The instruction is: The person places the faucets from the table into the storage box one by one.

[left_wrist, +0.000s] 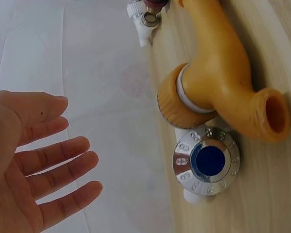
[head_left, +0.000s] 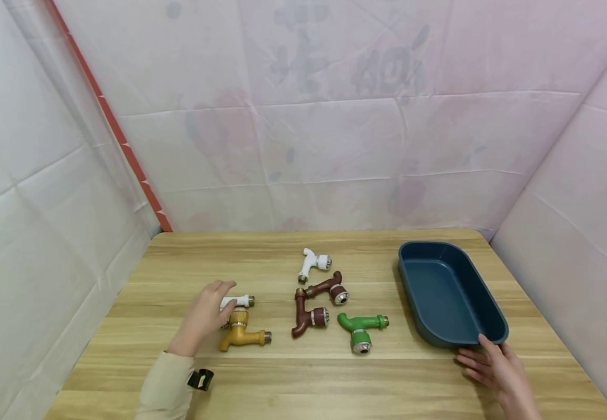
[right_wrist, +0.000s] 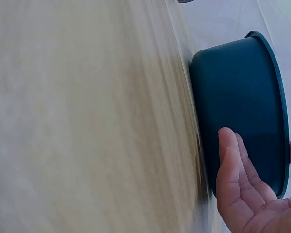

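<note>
Hovering over the near left of the table (head_left: 293, 385), the left hand (head_left: 204, 312) has its fingers spread and loosely extended, with nothing in its grasp. Just beside it lie the white tap (head_left: 241, 301), partly hidden by the hand in the head view, and the yellow tap (head_left: 244, 337), whose handle points towards the white one and whose threaded end faces right. From the left wrist, a chrome knob (left_wrist: 206, 160) with a blue centre shows right next to the yellow tap's ribbed handle, and there is a gap between the fingers and both. The right hand (head_left: 504, 368) grips the blue basin (head_left: 442, 297) at its near end, thumb over the rim and fingers against the outer wall. The basin sits upright on the right side of the table. Between the hands lie four more taps: a second white tap (head_left: 309, 263) farthest back, two maroon ones close together in front of it, and the green tap (head_left: 361, 328) nearest the basin, its spout to the left and its handle towards the person. Whether the maroon pair touch, I cannot tell. A pale sleeve (head_left: 167, 385) covers the left forearm, and a pale cloth (head_left: 329, 146) hangs behind the table.
</note>
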Action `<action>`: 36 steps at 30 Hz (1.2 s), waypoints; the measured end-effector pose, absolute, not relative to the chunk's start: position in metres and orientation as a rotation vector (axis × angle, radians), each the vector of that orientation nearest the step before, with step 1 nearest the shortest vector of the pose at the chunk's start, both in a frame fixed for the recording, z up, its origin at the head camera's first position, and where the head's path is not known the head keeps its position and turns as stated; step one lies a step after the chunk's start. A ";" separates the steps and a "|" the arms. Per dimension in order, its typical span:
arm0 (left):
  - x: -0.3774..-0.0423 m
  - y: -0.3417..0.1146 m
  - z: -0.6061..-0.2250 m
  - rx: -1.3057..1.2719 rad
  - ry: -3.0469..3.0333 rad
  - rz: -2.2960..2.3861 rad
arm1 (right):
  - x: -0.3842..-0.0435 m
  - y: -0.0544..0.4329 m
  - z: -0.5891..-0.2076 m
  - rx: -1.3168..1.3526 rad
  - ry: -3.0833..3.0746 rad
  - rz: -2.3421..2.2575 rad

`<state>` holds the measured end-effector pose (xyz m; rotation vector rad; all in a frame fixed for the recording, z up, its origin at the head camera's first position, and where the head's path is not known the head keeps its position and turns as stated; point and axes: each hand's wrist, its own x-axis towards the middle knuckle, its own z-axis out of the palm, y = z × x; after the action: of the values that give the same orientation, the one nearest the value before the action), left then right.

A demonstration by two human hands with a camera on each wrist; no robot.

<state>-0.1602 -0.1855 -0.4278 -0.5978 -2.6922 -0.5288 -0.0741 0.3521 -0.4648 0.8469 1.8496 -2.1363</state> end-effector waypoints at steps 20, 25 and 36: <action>-0.174 -0.194 -0.426 -0.552 -2.823 -0.487 | -0.076 0.351 -0.453 0.934 2.318 -1.763; -0.175 -0.194 -0.428 -0.550 -2.850 -0.499 | -0.079 0.354 -0.449 0.909 2.422 -1.647; -0.180 -0.197 -0.434 -0.562 -2.906 -0.539 | -0.080 0.356 -0.446 0.821 2.421 -1.613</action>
<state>-0.1801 -0.1971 -0.4336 -0.5615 -2.9056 -0.5394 -0.0798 0.3564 -0.4461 0.8214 2.4206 -1.6127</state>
